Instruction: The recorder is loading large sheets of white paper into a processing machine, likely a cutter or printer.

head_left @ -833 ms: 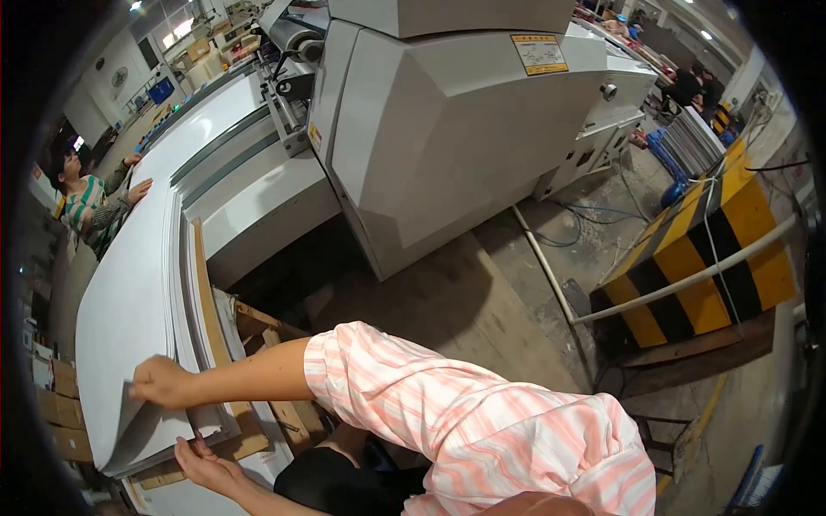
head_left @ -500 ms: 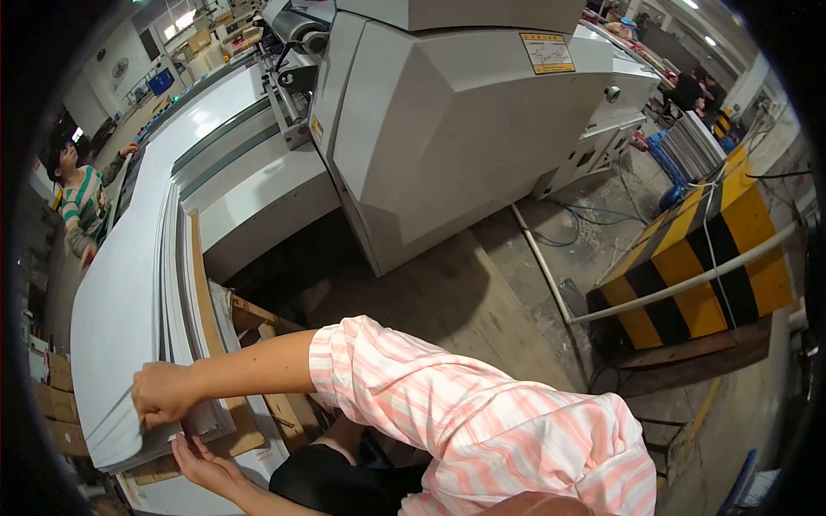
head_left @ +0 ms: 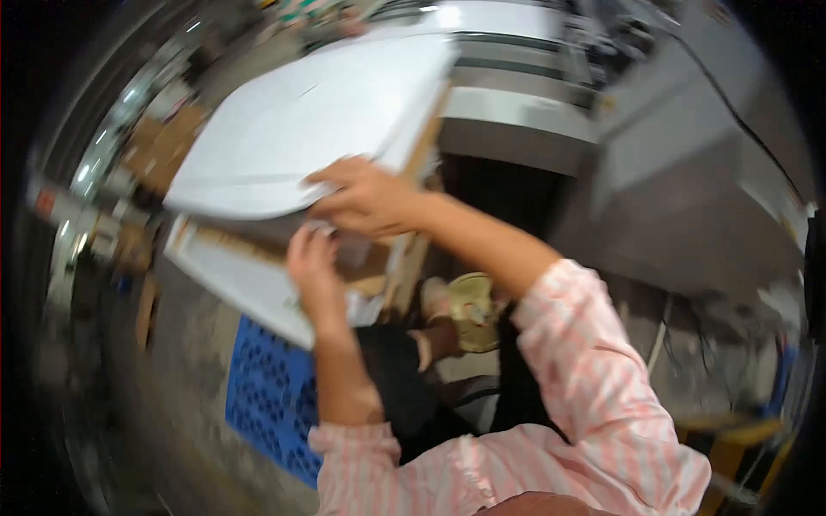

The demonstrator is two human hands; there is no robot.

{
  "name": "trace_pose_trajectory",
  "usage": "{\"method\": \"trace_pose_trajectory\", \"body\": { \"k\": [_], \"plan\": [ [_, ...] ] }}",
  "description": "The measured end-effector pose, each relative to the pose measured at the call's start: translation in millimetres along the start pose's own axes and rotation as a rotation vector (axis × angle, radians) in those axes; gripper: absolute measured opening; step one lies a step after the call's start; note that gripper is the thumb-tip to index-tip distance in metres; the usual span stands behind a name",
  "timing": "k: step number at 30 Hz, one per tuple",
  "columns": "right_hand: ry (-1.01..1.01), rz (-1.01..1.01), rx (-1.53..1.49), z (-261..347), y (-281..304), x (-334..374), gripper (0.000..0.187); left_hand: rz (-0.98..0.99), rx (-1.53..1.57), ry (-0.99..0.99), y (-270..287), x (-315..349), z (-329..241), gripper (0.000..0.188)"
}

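Note:
A stack of large white sheets (head_left: 292, 120) lies ahead of me, its near edge raised over a brown board and a white sheet (head_left: 249, 279) lower down. My right hand (head_left: 366, 198) is closed over the near edge of the top sheets, its fingers on top. Just below and left of it, my left hand (head_left: 316, 262) has its fingers curled together by the same edge. Something small and white shows at its fingertips, too blurred to name. Motion smears the whole picture.
A blue plastic pallet (head_left: 271, 391) lies on the floor at lower left. Brown cartons (head_left: 163, 150) stand beyond the stack. The grey machine (head_left: 688, 163) fills the right side. My sandalled foot (head_left: 473, 314) is below. A person in green stripes (head_left: 297, 10) is at the top edge.
My view has swung left, so the stack now sits nearer the middle. My right hand has gone from a fist at the sheets' corner to a flatter hold along the edge; the left stays beside it.

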State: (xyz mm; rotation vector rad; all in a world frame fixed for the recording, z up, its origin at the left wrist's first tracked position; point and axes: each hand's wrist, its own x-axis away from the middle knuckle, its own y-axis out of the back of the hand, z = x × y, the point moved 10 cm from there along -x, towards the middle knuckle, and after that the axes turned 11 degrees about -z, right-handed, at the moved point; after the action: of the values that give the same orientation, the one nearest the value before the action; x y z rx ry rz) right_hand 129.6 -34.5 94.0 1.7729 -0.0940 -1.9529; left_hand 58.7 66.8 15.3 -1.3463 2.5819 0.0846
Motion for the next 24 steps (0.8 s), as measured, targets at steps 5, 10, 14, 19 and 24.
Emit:
{"method": "trace_pose_trajectory", "body": {
  "k": [5,10,14,19,24],
  "plan": [
    [-0.008,0.052,0.111,13.9,3.4,-19.3,0.03,-0.13,0.21,-0.017,19.2,-1.6,-24.6,0.032],
    [-0.402,-0.028,-0.141,-24.1,-17.3,-25.1,0.021,-0.089,-0.276,-0.424,31.7,2.1,-38.3,0.023],
    [-1.087,-0.508,-0.779,-76.0,-7.5,5.9,0.026,0.122,-0.619,-0.699,-15.2,32.5,-57.0,0.025],
    [-0.568,-0.243,-0.233,-30.0,10.6,-24.0,0.022,0.231,-0.767,-0.707,-26.1,34.9,-56.9,0.032],
    [-0.32,0.042,-0.069,-15.0,-9.5,-18.4,0.015,0.136,-0.779,-0.772,-14.3,28.5,-62.2,0.033]
  ]
}}
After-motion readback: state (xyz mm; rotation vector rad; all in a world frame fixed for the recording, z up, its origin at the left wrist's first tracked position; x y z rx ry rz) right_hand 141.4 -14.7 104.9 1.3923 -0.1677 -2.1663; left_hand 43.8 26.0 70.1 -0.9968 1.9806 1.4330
